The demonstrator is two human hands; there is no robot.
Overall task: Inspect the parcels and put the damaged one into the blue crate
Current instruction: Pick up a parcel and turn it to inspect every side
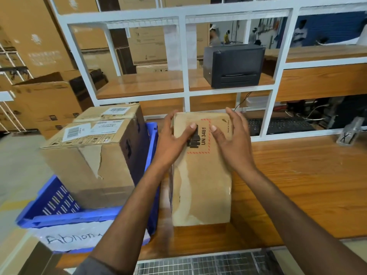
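Over the wooden counter (297,185), both hands are on the brown parcel (201,185) marked UN 3481. The left hand (174,139) wraps its left edge, and the right hand (232,143) clasps the right edge, thumbs pressed on the face. Just to the left, the blue crate (59,215) holds two cartons, and the nearer torn carton (89,165) shows ripped cardboard.

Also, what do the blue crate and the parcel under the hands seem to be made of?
The blue crate looks like moulded plastic: glossy rim, slotted wall. The parcel looks like brown cardboard, matt, with probably clear tape shining along it.
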